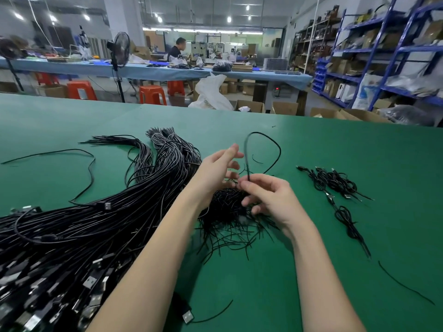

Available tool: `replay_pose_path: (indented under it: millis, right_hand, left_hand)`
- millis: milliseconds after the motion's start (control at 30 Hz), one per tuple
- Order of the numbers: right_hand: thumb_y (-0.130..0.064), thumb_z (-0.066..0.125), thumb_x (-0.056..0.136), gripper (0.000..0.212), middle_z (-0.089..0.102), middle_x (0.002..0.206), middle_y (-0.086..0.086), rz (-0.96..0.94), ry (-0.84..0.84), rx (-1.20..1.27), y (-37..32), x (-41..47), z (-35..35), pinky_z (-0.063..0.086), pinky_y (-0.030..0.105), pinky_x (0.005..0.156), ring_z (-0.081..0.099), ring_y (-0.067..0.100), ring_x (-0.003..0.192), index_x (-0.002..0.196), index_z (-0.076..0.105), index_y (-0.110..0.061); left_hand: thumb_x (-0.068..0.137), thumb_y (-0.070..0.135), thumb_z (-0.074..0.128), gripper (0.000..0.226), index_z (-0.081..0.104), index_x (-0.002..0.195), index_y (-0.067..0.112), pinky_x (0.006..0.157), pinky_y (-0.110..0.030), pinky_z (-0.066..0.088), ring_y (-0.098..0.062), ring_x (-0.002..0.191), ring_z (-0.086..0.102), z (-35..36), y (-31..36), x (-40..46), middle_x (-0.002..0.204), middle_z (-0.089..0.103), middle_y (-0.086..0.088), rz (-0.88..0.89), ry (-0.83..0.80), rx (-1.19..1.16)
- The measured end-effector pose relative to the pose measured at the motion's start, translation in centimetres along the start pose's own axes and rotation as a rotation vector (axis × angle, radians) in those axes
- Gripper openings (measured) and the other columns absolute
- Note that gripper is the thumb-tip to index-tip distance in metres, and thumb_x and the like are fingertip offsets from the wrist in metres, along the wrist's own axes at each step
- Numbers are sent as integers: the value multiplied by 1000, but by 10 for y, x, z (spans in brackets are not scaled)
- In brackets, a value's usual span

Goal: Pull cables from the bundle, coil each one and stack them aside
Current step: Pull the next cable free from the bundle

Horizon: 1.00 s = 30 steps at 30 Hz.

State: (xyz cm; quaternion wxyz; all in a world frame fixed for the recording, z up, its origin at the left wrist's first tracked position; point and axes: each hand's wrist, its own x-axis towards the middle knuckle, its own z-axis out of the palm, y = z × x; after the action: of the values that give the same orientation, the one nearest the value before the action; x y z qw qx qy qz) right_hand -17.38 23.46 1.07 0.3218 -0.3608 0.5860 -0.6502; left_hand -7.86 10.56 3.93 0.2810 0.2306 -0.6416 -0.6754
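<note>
Your right hand [268, 197] pinched a single black cable [265, 149] between thumb and forefinger, just above the frayed end of the pile, and the cable rose from that pinch into a tall open loop that arched over toward the right and came back down near your knuckles. Your other fingers on that hand were curled loosely under, over the loose wire ends. Your left hand [217, 173] was held up just beside the loop with its fingers spread and fairly straight, gripping nothing that could be made out; the fingertips were a little blurred, so whether one of them brushed the cable could not be told. The big bundle [100, 221] of black cables lay on the green table [335, 144] to your left, running from the connector plugs at the near left corner up toward the middle, where it split into several bunches fanning away from you. Its cut ends made a dark tangle directly beneath your two hands. The coiled cables [335, 182] you had set aside lay well to the right of your hands, a small heap with one more knotted coil [347, 224] a bit nearer to you. A stray cable [72, 161] wandered across the table on the far left, and a thin loose one [405, 283] lay at the near right. One plug [187, 316] sat between your forearms at the near edge.
</note>
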Motion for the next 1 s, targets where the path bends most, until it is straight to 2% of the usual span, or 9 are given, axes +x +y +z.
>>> replay_pose_path:
  millis: [167,267,367,433,533,667,767,867,1000]
  right_hand:
    - [-16,71,92,12,76,86,2,-34,159,157,-8,-1,-20,46,17,47,67,14,63,103,76,-15]
    - [-25,71,94,12,75,84,-2,-25,258,4,-14,-3,-27,44,17,47,63,9,60,101,76,-17]
    - [-52,67,91,32,75,73,-8,37,327,-439,-23,-9,-43,44,15,51,62,4,52,85,78,-23]
    - [-60,68,86,37,71,62,-14,-69,461,-666,-31,-14,-52,46,21,58,60,0,49,74,77,-27]
    - [-64,70,80,35,65,60,-21,-262,689,-710,-44,-19,-58,48,26,63,57,-2,55,72,73,-30]
    - [-63,71,80,28,67,110,-34,2,187,-914,-53,-26,-61,45,34,100,58,-3,109,107,69,-55]
    - [-43,75,87,8,75,97,-23,79,-1,-888,-47,-26,-55,52,36,101,68,0,99,94,78,-45]
    - [-36,75,88,7,78,89,-12,100,-79,-781,-44,-25,-50,53,39,100,72,9,93,95,78,-35]
    - [-19,74,91,6,79,84,2,20,-55,-575,-38,-20,-42,59,34,86,73,18,73,95,77,-22]
  left_hand:
    - [97,38,64,30,62,124,23,96,-34,51,-15,105,70,-4,-3,-8,114,74,2,-46,-487,359]
    - [97,23,68,24,63,119,16,81,-27,55,-17,83,70,4,-7,-11,96,75,-7,-61,-546,336]
    - [100,26,61,20,71,109,11,61,-19,48,-14,72,65,4,-8,-9,87,75,0,-23,-436,390]
    - [100,29,61,19,75,105,18,54,-18,43,-11,67,61,-1,-7,-7,86,76,2,14,-380,413]
    - [97,32,66,14,77,96,23,49,-17,41,-9,62,56,-7,-5,-4,82,76,3,56,-354,503]
    - [92,33,71,10,79,91,27,53,-14,43,-6,64,57,-13,-5,-4,78,74,6,85,-359,511]
    - [90,30,74,9,78,91,22,60,-15,47,-5,70,61,-16,-5,0,77,73,5,105,-260,347]
    - [89,25,75,13,72,96,15,64,-19,48,-8,69,63,-13,-6,3,77,71,5,77,-177,119]
    - [93,27,68,23,68,107,9,69,-23,53,-12,73,65,0,-9,3,88,66,0,-23,-167,-261]
